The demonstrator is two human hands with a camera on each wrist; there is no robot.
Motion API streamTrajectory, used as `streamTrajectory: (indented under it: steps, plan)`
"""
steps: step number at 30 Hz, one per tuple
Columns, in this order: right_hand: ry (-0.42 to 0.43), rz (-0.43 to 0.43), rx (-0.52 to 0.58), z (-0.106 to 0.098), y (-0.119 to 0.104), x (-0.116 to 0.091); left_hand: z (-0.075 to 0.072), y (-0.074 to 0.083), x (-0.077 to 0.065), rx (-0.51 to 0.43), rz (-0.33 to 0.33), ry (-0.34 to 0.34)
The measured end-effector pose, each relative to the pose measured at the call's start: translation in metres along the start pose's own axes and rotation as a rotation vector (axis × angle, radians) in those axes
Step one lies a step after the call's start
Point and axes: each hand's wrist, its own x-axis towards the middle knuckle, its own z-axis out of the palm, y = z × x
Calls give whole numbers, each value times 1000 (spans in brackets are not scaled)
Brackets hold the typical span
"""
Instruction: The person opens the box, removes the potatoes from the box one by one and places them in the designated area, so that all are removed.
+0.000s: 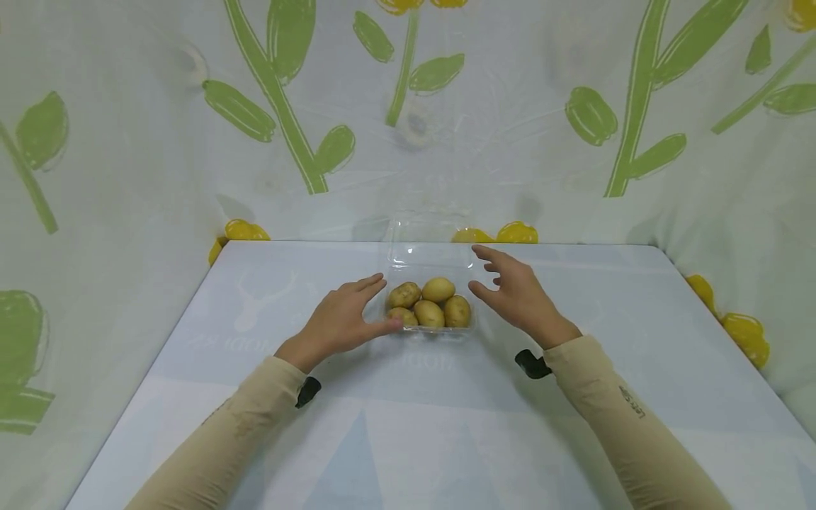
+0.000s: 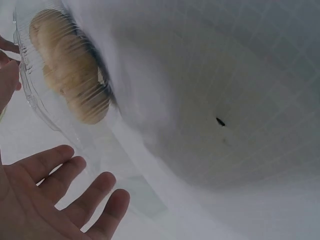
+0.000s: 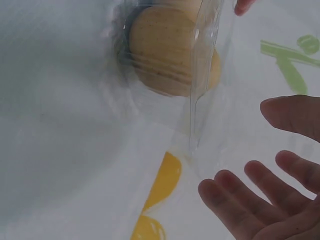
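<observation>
A clear plastic clamshell box (image 1: 440, 331) holds several potatoes (image 1: 430, 313), and its see-through lid (image 1: 428, 241) stands raised at the back. At the box's left side is my left hand (image 1: 341, 315), fingers stretched and spread, the thumb tip overlapping the front left corner in the head view. My right hand (image 1: 518, 292) hovers by the right side with fingers apart and nothing in them. Through the ribbed side wall, potatoes (image 2: 75, 70) show in the left wrist view. One large potato (image 3: 162, 50) fills the box's near end in the right wrist view.
The box stands on a white table (image 1: 542, 439) with faint printed shapes, close to its back edge. Behind rises a pale curtain (image 1: 497, 142) with green leaves and yellow flowers, also hanging along both sides.
</observation>
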Motion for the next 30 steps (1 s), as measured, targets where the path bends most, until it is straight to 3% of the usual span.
streamTrajectory:
  steps: [10, 19, 30]
  plan:
    - [-28, -147, -3, 18, -12, 12, 1, -2, 1, 12, 7, -28]
    - [-49, -165, -7, 30, -15, 20, 0, 4, 8, 64, 40, -35]
    - [-85, -164, -35, 42, -14, 25, -1, 4, 7, 40, 4, -54]
